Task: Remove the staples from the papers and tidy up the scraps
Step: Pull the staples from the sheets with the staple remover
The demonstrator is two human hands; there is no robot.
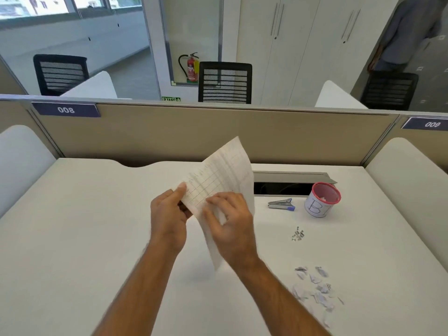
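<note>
Nearest the front edge of the desk [72, 238], toward its right side, lay a scatter of torn paper scraps [315, 287], loose and crumpled. A little farther in, the person's two hands met over the middle of the desk: the left hand [168, 214] pinched the lower corner of a printed sheet of paper [223, 175], thumb on top, while the right hand [230, 219] curled its fingers against that same sheet just beside it, holding it up off the surface and tilted. Beyond the scraps sat a small heap of pulled staples [297, 234]. Farther back, near the cable slot [281, 187] at the rear edge, lay the staple remover [281, 204], and right of it stood a red-rimmed cup [322, 200].
</note>
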